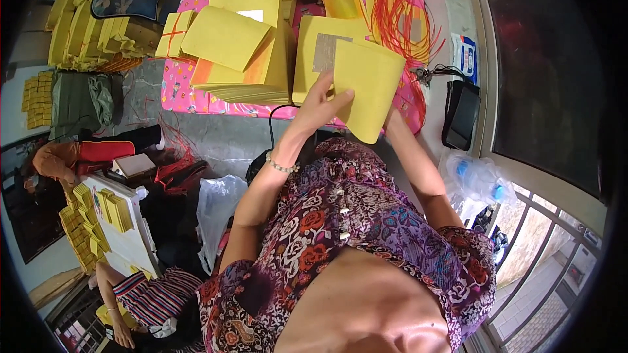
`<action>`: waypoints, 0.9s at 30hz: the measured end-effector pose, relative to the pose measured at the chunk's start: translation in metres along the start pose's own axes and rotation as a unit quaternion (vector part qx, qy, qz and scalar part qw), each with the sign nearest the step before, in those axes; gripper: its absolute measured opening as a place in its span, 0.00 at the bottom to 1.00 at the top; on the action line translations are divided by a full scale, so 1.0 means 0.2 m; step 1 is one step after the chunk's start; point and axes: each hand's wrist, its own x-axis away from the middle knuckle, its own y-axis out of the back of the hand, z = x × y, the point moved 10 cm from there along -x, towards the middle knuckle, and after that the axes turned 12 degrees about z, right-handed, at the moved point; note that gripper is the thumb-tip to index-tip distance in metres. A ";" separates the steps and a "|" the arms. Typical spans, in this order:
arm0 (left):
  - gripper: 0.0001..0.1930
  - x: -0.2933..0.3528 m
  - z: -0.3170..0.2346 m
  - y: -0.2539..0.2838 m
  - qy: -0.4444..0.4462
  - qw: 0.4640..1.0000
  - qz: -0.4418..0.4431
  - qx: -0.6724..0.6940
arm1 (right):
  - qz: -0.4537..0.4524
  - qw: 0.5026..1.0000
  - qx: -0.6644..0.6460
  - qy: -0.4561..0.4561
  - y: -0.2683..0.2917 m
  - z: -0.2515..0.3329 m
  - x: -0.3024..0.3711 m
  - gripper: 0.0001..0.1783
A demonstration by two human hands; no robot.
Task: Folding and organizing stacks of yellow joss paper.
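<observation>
A yellow paper sheet (369, 85), curved and tilted, stands upright before me. My left hand (320, 103) grips its left edge, with the thumb over the front face. My right hand (393, 119) reaches behind the sheet, so its fingers are hidden. Just beyond lies a stack of yellow paper (307, 42) with a silver-grey patch on top. To its left rises a taller stack of yellow paper (261, 85) with orange marks, and a loose yellow sheet (222, 38) rests on it. A small yellow bundle (175, 34) tied with red string is beside that.
Red strings (402, 19) spread over the pink patterned tablecloth (180, 91) at the far right. A black phone-like device (463, 114) lies on the ledge by the window. At left, yellow bundles (78, 33) are piled up. Two other people sit around a white table (124, 235).
</observation>
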 end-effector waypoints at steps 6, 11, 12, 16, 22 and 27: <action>0.20 -0.01 0.05 -0.05 0.078 0.991 0.031 0.102 | -0.002 0.997 0.071 -0.031 -0.05 0.06 0.07 0.29; 0.19 -0.01 -0.02 -0.05 0.035 0.987 0.001 0.154 | 0.001 0.990 0.129 -0.060 -0.10 0.09 0.12 0.29; 0.19 0.00 -0.03 -0.03 0.023 0.988 -0.019 0.153 | 0.004 0.988 0.141 -0.066 -0.11 0.09 0.13 0.29; 0.18 0.01 -0.04 0.06 0.017 0.991 -0.086 0.097 | 0.068 0.997 0.023 0.010 -0.16 0.19 0.15 0.27; 0.20 -0.01 -0.03 0.06 0.002 0.998 -0.054 0.017 | 0.091 0.957 0.274 0.020 -0.22 0.23 0.20 0.29; 0.24 0.01 -0.03 0.05 0.034 0.990 -0.098 0.093 | 0.089 0.977 0.195 -0.020 -0.19 0.19 0.19 0.29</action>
